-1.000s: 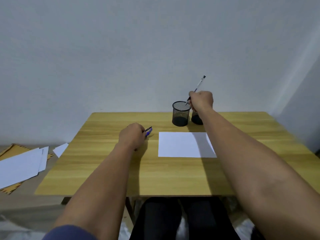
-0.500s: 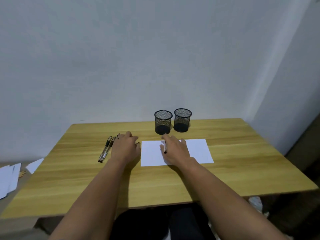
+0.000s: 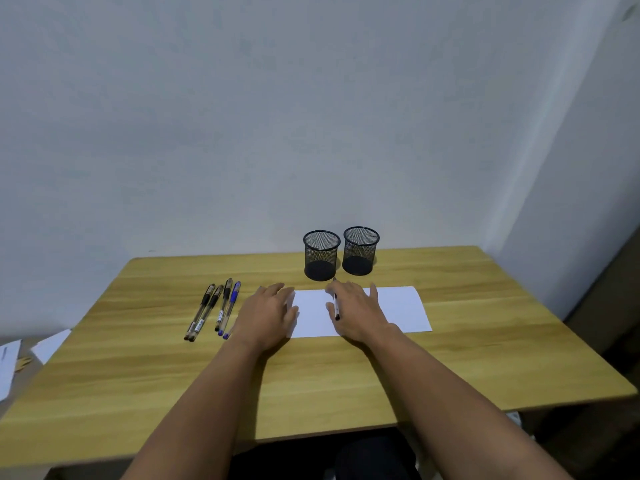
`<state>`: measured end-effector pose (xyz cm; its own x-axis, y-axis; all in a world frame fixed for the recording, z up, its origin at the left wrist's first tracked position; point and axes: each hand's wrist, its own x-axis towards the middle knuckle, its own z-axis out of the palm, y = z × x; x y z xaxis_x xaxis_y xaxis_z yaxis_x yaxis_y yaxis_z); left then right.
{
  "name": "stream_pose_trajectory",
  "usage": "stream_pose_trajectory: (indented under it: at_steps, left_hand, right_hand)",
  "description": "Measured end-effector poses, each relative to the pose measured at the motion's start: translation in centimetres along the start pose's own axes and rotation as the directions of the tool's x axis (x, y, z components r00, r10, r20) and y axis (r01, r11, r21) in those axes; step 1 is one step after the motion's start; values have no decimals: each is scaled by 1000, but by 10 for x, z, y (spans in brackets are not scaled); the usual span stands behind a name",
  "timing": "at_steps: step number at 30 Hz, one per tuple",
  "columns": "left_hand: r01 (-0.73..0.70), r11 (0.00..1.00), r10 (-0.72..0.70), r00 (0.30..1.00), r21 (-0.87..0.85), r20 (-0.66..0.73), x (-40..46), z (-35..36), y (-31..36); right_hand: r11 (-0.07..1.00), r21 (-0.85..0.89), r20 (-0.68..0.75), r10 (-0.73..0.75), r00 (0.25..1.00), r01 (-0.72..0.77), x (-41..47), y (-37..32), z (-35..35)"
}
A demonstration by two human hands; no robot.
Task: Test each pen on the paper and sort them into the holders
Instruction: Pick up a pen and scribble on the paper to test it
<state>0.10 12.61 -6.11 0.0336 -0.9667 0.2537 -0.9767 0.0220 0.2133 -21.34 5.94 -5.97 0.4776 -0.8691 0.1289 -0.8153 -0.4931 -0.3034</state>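
Since half a second ago little has shifted: both hands stay on the white paper (image 3: 394, 308), and four pens (image 3: 214, 308) now show fully, lying side by side left of the left hand (image 3: 268, 311). That hand rests flat, fingers spread, on the sheet's left edge, holding nothing. The right hand (image 3: 356, 311) pinches a pen (image 3: 336, 306) with its dark tip on the paper. Two black mesh holders (image 3: 321, 255) stand just beyond, side by side. Around them lie the wooden table (image 3: 485, 358), a pale wall (image 3: 277, 116) and loose sheets (image 3: 20, 355) on the floor at left.
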Motion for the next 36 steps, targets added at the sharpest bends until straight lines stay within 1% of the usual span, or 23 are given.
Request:
stream_pose_trajectory:
  at_steps: [2,4,7,9,11,14,16,19,23,25,27,30,33,36]
  left_hand:
    - [-1,1000,1,1000,-15,-10,6,0,2]
    - [7,999,-7,1000,-33,-8,11,-1,3]
    - [27,997,-25,1000,-67,18,17,-2,4]
    - [40,991,-35,998,-129,43,20,-3,3]
    - [48,985,-37,997,-164,69,23,-4,2]
    - [28,993,-15,994,-114,112,24,-4,2]
    - [18,997,-7,991,-81,133,22,-3,2]
    - [20,996,-8,991,-83,134,20,-3,3]
    - [38,995,-24,989,-93,149,20,-4,5]
    - [83,983,-53,982,-166,179,20,-6,6]
    - [147,945,-89,975,-293,202,20,-9,8]
    - [175,877,-105,979,-447,176,22,-16,12]
    - [217,814,-135,973,-538,188,24,-24,17]
    - [267,732,-154,961,-626,230,26,-31,25]
  right_hand:
    - [1000,-7,-3,-21,1000,21,1,1,-3]
    - [997,-7,-17,-78,997,78,2,4,-5]
    - [986,54,-70,-154,986,157,1,8,-10]
    - [978,110,-109,-165,980,176,2,9,-14]
    - [975,118,-134,-173,976,189,4,7,-17]
    - [986,61,-30,-156,987,157,4,4,-21]
    - [990,60,15,-131,991,130,3,4,-21]
    - [990,89,25,-110,994,108,2,2,-22]
    - [986,97,7,-139,990,137,3,0,-28]
    - [981,113,-9,-157,987,157,3,0,-32]
    - [976,142,-13,-164,986,165,2,0,-37]
    - [974,173,1,-146,989,143,3,1,-43]
    - [965,246,-8,-90,996,89,4,2,-47]
    - [958,280,22,-72,997,63,5,1,-52]
